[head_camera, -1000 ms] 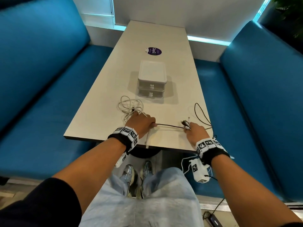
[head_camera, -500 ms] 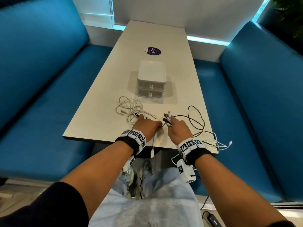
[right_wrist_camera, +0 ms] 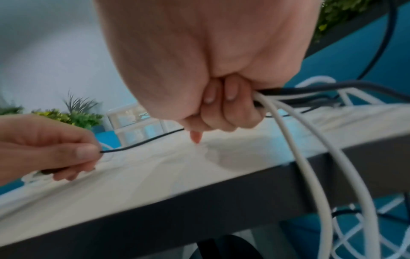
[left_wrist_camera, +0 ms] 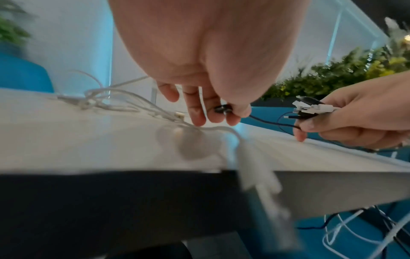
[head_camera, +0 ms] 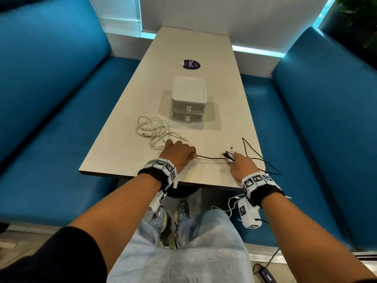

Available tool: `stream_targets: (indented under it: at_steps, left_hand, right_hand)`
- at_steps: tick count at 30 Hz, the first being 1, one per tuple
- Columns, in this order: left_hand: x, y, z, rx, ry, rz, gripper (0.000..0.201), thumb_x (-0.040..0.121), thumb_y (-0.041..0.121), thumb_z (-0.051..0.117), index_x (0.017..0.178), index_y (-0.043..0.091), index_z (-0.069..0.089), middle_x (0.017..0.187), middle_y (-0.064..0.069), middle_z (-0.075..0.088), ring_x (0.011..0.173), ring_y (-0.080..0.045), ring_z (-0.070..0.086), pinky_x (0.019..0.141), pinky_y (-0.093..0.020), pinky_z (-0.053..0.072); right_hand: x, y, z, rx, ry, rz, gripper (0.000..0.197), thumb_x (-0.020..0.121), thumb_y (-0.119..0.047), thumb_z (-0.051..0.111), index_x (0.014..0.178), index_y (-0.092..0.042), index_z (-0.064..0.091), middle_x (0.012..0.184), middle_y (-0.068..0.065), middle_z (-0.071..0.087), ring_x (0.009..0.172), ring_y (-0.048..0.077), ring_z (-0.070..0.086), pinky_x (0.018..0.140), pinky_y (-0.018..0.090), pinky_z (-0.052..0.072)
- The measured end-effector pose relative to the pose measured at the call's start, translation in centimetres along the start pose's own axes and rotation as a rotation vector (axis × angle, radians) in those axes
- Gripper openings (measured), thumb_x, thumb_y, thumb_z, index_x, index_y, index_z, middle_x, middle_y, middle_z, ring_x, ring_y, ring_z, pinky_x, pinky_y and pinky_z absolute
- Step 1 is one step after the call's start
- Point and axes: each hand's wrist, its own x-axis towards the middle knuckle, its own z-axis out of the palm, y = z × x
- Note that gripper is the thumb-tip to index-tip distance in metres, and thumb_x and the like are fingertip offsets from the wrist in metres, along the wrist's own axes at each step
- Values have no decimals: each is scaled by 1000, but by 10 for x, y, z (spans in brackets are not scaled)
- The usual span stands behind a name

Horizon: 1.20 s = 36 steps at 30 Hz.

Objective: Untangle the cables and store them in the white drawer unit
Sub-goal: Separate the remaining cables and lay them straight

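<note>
Two drawers on the white drawer unit [head_camera: 189, 99], out past my hands and between them, both look closed, and I see no cable stored yet, so I judge the job to be in its early, untangling part. Farthest left, just beyond my left hand [head_camera: 177, 153], the pale white cable [head_camera: 153, 129] lies in a loose heap of loops on the table [head_camera: 114, 158], with one strand running under that hand; it looks untidy rather than sorted. My left hand rests low on the tabletop with thumb and forefinger pinching the thin black cable [head_camera: 211, 157], the other fingers hanging relaxed toward the surface. That black cable runs taut from it across to my right hand [head_camera: 242, 167], with a white strand lying alongside it. My right hand is curled tight round a bundle of plug ends [head_camera: 229, 155], black and white together, while thicker white cords and dark ones trail from it over the near table edge and hang in loops below. Beyond and to the right of it, more black cable arcs over the table corner. Left to do, as I read it: free each cable from the bundle, coil it, open a drawer, and put them in.
</note>
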Motion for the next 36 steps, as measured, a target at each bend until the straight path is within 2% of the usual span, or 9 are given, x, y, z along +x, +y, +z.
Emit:
stream_targets:
  at_steps: [5,9,13,17,20,25,28,32,36]
  left_hand:
    - [0,23,5,111,34,-12,30,103,37,35,101,26,62,93,0,69,99,-26,56,97,-47,25]
    - [-4,29,3,54,31,-29,15,96,34,46,96,27,59,92,1,69,100,-26,57,95,-44,27]
    - [-9,25,5,-41,13,38,19,100,29,41,98,26,60,96,0,69,102,-27,55,96,-43,28]
    - [-14,20,2,-224,27,42,28,98,45,48,103,24,67,97,-1,70,94,-24,60,83,-35,41]
    - [-17,12,-6,-279,46,34,31,97,47,50,102,22,67,97,1,68,89,-20,61,79,-35,48]
    - [-23,-10,-25,-231,113,-8,21,97,27,48,95,19,66,95,0,69,89,-23,62,75,-33,48]
    - [-26,-23,-34,-166,133,-73,20,98,26,46,95,21,64,97,0,68,90,-24,61,72,-31,45]
    - [-28,-31,-41,-76,135,-148,23,99,28,43,105,22,65,107,-1,68,93,-25,63,71,-31,44]
    - [-35,-35,-35,-64,58,-224,29,99,29,45,125,28,59,122,-3,64,107,-27,61,87,-34,48]
  right_hand:
    - [-13,-23,6,61,128,-93,35,98,-23,44,131,-13,48,110,20,63,100,40,61,83,41,51]
    - [-21,-40,18,26,29,-303,29,93,-22,48,121,-12,52,102,20,64,95,39,61,79,42,52]
    - [-22,-36,18,-132,-34,-313,37,94,-24,48,129,-13,43,104,19,61,94,38,61,79,45,53]
    - [-26,-23,15,-303,-58,-318,45,97,-27,42,140,-15,34,112,17,60,100,36,61,81,42,52]
    - [-25,-5,1,-325,11,-199,39,99,-21,39,136,-13,37,115,15,62,101,33,63,78,39,49]
    - [-25,40,-30,-235,151,192,31,93,-5,35,121,-3,46,121,22,59,109,40,58,85,46,46]
    - [-26,46,-37,-125,284,231,23,93,-5,35,113,-1,46,114,27,60,102,44,59,79,46,46]
    - [-23,20,-38,30,247,142,24,96,-10,38,115,-4,50,111,26,60,94,42,59,74,41,45]
    - [-21,-15,-19,102,27,-81,28,97,-17,41,118,-9,58,116,21,64,98,37,61,82,38,51]
